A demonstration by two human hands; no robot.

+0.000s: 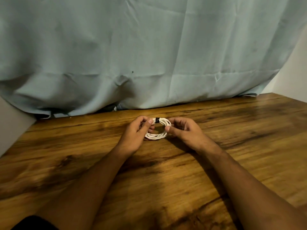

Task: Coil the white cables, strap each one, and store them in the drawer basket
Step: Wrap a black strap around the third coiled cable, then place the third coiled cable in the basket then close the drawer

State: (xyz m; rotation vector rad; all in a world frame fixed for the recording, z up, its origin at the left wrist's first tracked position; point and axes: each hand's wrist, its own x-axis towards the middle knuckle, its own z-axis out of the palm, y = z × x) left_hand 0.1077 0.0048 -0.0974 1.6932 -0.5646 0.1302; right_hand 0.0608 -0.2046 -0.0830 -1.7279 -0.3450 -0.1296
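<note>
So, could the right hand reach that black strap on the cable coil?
Probably yes. The right hand pinches the white cable coil on its right side, and the black strap sits exposed on the far rim; only the thumb of the left hand lies beside it.

We looked down on a wooden table [232, 130], warm brown with dark streaks in its grain and a faint gloss on top. Behind its far edge hung a creased, pale blue-green cloth [132, 47] that filled most of our view. A plain pale wall [295, 77] showed at either side.
</note>
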